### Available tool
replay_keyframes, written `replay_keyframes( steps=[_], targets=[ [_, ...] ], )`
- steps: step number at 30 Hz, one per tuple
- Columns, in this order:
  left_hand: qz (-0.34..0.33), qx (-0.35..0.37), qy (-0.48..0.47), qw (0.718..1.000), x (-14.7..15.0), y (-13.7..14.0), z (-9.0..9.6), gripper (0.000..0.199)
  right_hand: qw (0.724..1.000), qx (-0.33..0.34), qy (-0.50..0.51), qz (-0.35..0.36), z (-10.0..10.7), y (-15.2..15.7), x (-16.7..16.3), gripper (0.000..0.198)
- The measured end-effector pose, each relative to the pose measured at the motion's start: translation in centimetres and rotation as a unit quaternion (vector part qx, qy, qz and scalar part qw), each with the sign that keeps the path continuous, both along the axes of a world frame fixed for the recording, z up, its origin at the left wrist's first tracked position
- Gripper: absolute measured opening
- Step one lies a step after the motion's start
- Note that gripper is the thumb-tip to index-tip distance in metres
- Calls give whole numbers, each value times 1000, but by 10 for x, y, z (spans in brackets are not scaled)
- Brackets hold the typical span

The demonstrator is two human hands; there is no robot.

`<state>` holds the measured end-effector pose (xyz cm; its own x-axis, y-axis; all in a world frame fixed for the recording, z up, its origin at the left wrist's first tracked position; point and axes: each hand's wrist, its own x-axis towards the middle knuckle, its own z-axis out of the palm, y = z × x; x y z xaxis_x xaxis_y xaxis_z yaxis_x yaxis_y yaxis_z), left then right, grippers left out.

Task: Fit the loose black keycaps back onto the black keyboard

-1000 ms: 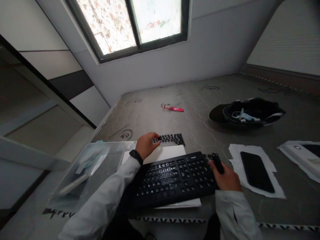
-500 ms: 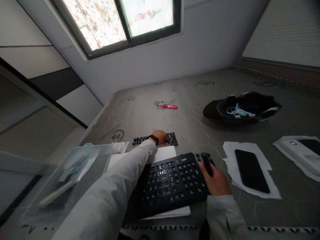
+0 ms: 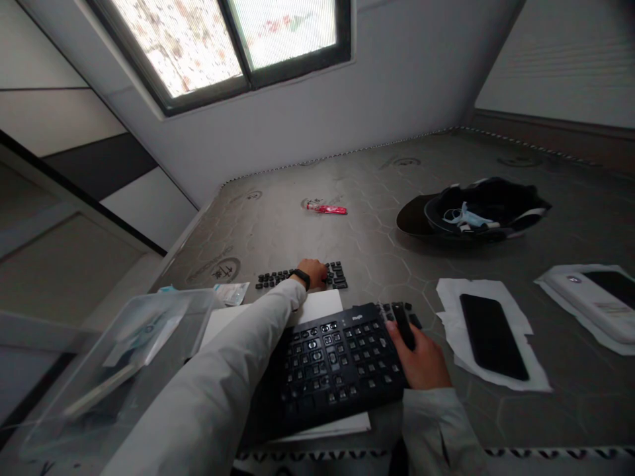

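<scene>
A black keyboard (image 3: pixel 342 350) with its keycaps off, bare switches showing, lies tilted on a stack of white paper (image 3: pixel 320 303). My left hand (image 3: pixel 313 272), wearing a black wristband, reaches past it to rows of loose black keycaps (image 3: pixel 272 278). Its fingers are bent down together among the keycaps, and their tips are hidden. At the keyboard's right edge, my right hand (image 3: pixel 425 360) is closed around a slim black tool (image 3: pixel 404 327), which stands up between thumb and fingers. More loose keycaps (image 3: pixel 413 317) lie just behind that hand.
On the left stands a clear plastic box (image 3: pixel 198 304) with papers inside, beside a small packet (image 3: pixel 232 293). A red-handled tool (image 3: pixel 327 209) lies farther back. To the right are a black cap (image 3: pixel 476 211), a dark phone (image 3: pixel 493 337) on white paper and a white device (image 3: pixel 585 291).
The whole view has shifted slightly, moving everything a little to the left. Both hands keep nearly the same places relative to the keyboard and keycaps.
</scene>
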<state>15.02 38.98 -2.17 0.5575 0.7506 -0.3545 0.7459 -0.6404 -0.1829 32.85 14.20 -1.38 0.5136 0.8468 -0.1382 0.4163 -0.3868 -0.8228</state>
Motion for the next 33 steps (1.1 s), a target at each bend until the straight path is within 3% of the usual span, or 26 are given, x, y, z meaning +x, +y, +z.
replay_keyframes(
  steps=[22,33],
  targets=[
    [6,4,11,1000,-1,1,-2,31,1000,-2,-2,12,-1,0,1,48],
    [20,6,4,1000,-1,-4,5,30,1000,1,-6,5,-1,0,0,49]
  ],
)
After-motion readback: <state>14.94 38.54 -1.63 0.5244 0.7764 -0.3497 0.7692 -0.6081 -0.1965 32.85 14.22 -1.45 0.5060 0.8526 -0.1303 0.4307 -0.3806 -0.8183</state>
